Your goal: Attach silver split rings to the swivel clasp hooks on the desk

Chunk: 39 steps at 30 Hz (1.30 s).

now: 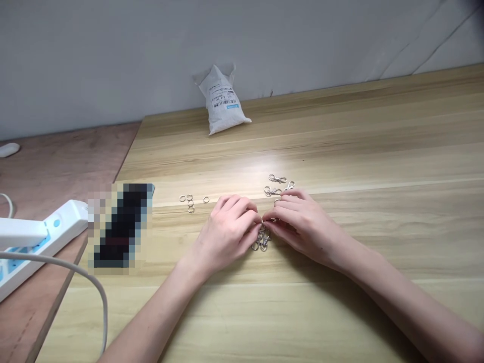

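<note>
My left hand (232,227) and my right hand (304,222) meet at the fingertips over the wooden table, both closed in a pinch. A small shiny metal piece (261,222) is between them, mostly hidden by the fingers, so its kind cannot be told. Just below lies a small pile of metal swivel clasps with rings (261,243). Beyond my right hand lie more swivel clasps (279,179), some partly covered by its fingers. To the left of my left hand are several loose metal split rings (190,203), lying flat.
A white plastic package (225,103) with a printed label stands near the wall. At left lie a pixelated dark flat object (121,227) and a white power strip (64,224) with a plug. A grey cable (102,297) curves over the table's left side.
</note>
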Each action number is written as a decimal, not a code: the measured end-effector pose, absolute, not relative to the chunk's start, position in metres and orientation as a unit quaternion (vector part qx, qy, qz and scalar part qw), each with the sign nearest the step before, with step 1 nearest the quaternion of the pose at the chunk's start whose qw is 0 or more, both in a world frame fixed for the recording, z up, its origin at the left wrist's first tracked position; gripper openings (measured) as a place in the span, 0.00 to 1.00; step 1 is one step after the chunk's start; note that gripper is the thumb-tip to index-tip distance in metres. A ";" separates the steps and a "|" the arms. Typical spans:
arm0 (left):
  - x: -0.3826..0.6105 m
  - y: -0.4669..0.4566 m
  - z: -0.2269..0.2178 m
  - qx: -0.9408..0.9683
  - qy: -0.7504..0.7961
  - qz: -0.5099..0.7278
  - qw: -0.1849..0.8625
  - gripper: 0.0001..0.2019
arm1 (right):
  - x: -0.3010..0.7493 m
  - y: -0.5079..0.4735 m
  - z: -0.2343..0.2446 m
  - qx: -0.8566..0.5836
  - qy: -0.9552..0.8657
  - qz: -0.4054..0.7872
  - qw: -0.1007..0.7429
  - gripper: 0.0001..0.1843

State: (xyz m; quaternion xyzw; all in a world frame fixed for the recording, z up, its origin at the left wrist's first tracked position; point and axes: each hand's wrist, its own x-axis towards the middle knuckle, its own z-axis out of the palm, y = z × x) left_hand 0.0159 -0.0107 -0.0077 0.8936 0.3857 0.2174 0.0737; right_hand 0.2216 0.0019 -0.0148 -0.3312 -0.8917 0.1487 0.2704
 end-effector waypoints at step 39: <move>0.014 -0.012 -0.003 0.850 0.441 0.225 0.180 0.04 | 0.217 -0.003 -0.012 -0.340 -0.899 0.151 0.230 0.13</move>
